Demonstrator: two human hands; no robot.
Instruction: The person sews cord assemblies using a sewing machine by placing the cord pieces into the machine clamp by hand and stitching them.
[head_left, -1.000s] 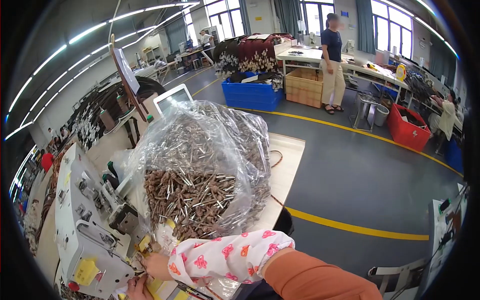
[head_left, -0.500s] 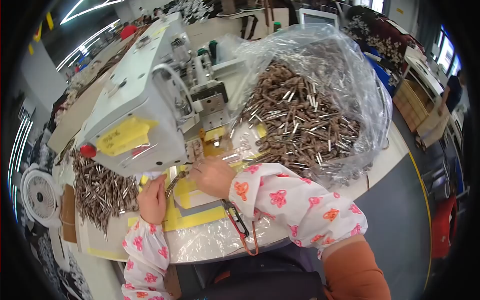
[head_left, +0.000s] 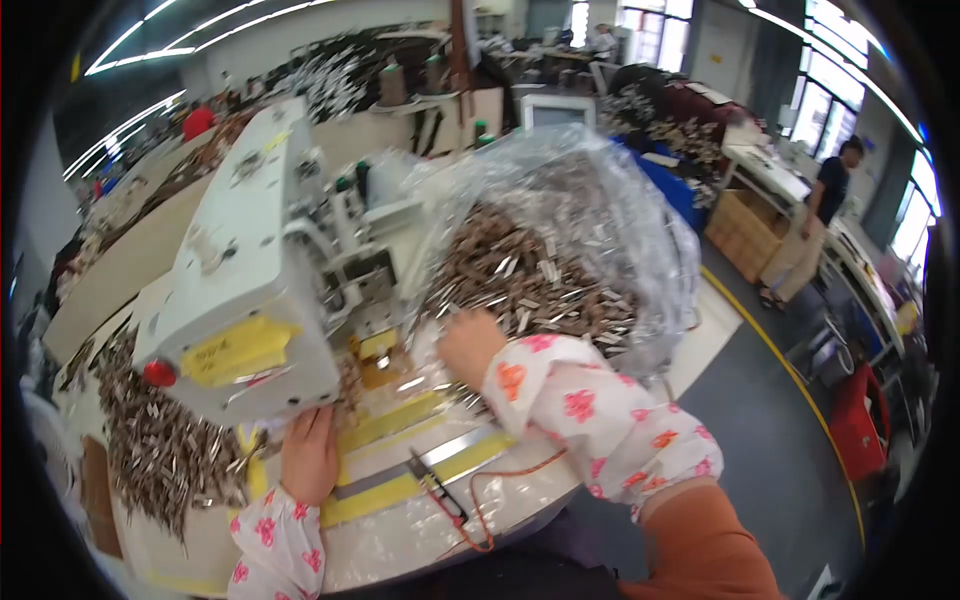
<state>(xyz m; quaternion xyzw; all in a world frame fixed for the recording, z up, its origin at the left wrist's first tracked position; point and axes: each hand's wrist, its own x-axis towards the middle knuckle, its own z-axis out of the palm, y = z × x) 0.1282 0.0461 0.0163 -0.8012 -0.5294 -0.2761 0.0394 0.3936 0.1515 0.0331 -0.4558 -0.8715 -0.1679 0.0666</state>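
L hand point(head_left: 309, 455) by machine point(head_left: 235, 270), R hand point(head_left: 471, 348) nr brown pcs point(head_left: 530, 280); can't tell hands' opening/grip

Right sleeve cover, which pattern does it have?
The right sleeve cover is white with pink and orange figures; head view.

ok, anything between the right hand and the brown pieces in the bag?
Nothing visible. The right hand is at the near-left edge of the brown pieces, which lie exposed there; the clear bag rises mainly behind and to the right of them. Can't tell if the hand touches them.
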